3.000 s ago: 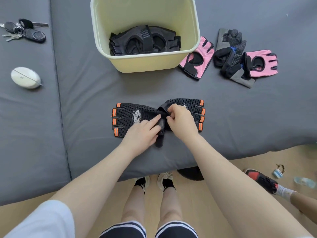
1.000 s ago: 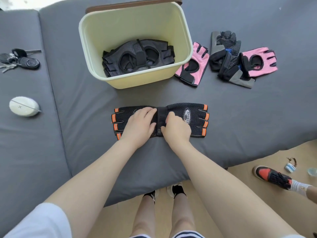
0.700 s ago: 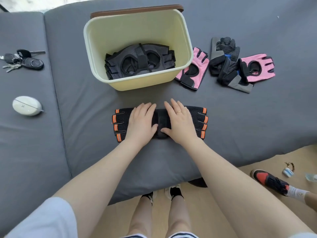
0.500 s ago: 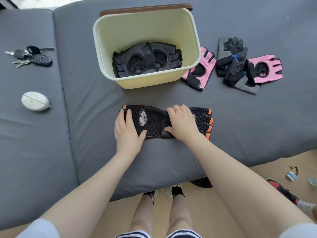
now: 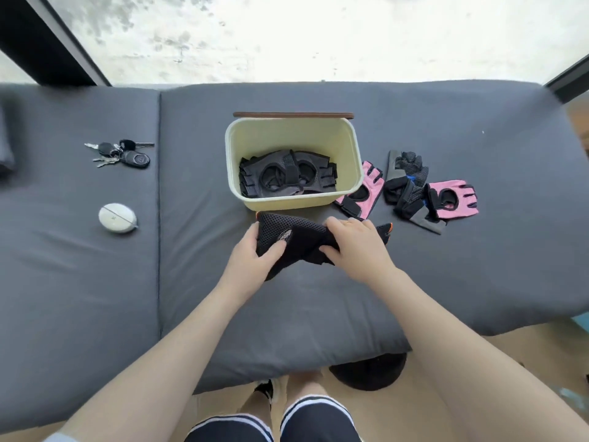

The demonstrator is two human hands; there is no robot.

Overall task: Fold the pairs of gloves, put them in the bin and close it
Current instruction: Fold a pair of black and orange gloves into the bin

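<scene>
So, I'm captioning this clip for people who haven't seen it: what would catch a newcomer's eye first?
Both hands at the centre, the left hand and right hand gripping a black mesh glove pair above the grey cushion. Just beyond sits the pale yellow bin, open, with a dark pair already inside. The pink gloves to its right stand out by colour.

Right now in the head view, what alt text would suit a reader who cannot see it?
Left hand and right hand grip a black mesh glove pair over a grey cushion, just in front of an open pale yellow bin holding dark gloves. Pink gloves lie right of it, keys left.
</scene>
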